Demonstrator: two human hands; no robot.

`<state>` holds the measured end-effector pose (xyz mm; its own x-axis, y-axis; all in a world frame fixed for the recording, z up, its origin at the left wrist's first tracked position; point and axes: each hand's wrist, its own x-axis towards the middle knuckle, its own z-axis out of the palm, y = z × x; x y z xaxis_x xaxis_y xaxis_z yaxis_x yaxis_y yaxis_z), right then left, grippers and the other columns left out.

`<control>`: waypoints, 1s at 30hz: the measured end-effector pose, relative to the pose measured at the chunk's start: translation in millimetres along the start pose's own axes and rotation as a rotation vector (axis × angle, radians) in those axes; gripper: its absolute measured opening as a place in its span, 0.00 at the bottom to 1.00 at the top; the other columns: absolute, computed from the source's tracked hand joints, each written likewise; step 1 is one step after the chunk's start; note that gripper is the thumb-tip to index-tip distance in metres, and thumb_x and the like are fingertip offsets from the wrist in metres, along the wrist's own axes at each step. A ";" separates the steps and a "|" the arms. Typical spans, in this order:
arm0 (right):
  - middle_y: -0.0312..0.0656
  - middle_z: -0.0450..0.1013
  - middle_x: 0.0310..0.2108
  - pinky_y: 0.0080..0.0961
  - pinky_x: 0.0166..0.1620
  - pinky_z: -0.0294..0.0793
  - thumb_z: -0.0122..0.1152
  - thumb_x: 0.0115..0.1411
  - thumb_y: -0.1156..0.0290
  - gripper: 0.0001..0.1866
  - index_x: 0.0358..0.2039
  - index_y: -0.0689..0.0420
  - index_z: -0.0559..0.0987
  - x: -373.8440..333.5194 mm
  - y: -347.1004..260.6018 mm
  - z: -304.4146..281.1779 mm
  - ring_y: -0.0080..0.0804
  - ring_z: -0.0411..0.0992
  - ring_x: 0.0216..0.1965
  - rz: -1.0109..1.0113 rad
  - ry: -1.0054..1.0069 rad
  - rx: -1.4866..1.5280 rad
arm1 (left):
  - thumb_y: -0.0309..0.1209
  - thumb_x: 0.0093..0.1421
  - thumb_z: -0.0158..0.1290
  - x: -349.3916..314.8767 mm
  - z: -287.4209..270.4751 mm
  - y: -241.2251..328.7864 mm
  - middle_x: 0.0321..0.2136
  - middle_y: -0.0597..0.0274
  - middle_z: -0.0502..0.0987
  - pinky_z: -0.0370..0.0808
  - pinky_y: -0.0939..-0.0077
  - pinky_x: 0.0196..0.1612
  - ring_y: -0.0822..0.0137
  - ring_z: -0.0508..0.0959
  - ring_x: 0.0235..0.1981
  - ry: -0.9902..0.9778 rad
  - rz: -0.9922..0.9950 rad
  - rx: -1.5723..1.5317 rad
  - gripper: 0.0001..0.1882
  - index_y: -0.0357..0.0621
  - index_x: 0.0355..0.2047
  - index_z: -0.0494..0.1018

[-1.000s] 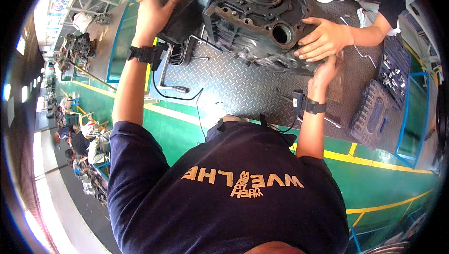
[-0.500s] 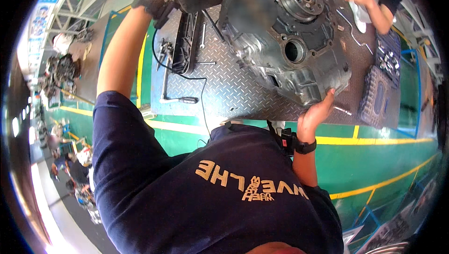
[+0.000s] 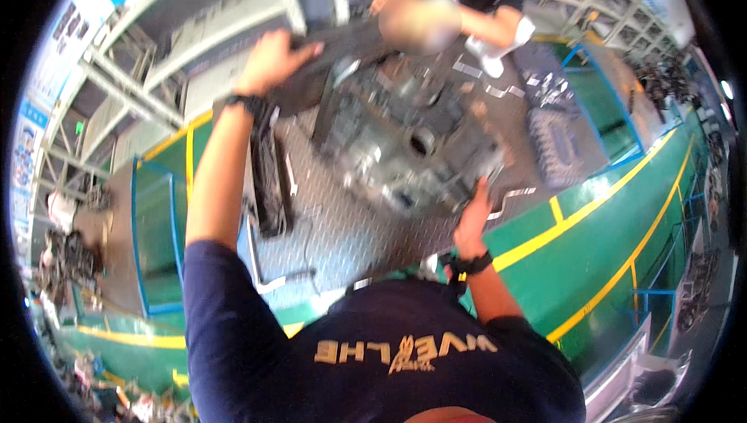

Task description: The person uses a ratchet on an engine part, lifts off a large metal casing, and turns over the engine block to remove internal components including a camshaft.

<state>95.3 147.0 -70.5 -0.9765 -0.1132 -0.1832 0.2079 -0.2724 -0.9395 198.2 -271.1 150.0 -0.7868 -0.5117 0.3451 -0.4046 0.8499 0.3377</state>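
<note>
A large dark metal engine block (image 3: 366, 131), with a round bore in its near face, lies on the tread-plate workbench (image 3: 334, 221). My left hand (image 3: 268, 63) is closed at the far left end of a long black part (image 3: 334, 57) of the engine, its thumb laid across the top. At the near right corner of the casting, my right hand (image 3: 473, 217) grips the edge, with some fingers hidden beneath it. Motion smears the engine's details.
Left of the engine lie a black tool tray (image 3: 268, 189), a wrench (image 3: 290, 174) and a ratchet handle (image 3: 288, 277). A grey tool case (image 3: 552, 147) rests to the right. Across the bench, a co-worker (image 3: 475, 3) in dark clothes reaches toward the engine.
My view has swung upward and turned, showing more of the co-worker and the far racks. Both my hands remain at the engine; the left one now shows whole.
</note>
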 end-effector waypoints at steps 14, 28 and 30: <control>0.41 0.77 0.27 0.28 0.36 0.71 0.68 0.58 0.52 0.26 0.37 0.68 0.81 114.9 -85.2 -60.2 0.26 0.71 0.31 -0.229 -0.137 -0.615 | 0.47 0.54 0.64 -18.8 -11.9 32.5 0.40 0.42 0.81 0.77 0.65 0.47 0.50 0.83 0.42 0.107 -0.037 -0.067 0.28 0.35 0.46 0.79; 0.52 0.62 0.64 0.31 0.66 0.56 0.72 0.52 0.58 0.53 0.68 0.70 0.52 202.9 -72.8 -5.1 0.39 0.61 0.63 0.487 -1.145 -0.350 | 0.39 0.62 0.59 -215.1 164.1 213.1 0.68 0.36 0.51 0.51 0.60 0.70 0.50 0.52 0.70 0.156 -0.465 -0.876 0.47 0.32 0.69 0.43; 0.51 0.64 0.63 0.30 0.65 0.57 0.72 0.51 0.60 0.52 0.68 0.69 0.53 203.2 -68.3 -4.1 0.39 0.63 0.62 0.552 -1.162 -0.259 | 0.39 0.62 0.57 -213.7 179.9 226.9 0.69 0.35 0.46 0.46 0.62 0.71 0.49 0.47 0.72 0.198 -0.421 -0.727 0.48 0.30 0.70 0.39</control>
<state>-117.5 146.5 -44.8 -0.1213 -0.9374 -0.3264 0.4178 0.2500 -0.8734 190.7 53.8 -4.6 -0.5154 -0.8359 0.1887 -0.1924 0.3275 0.9251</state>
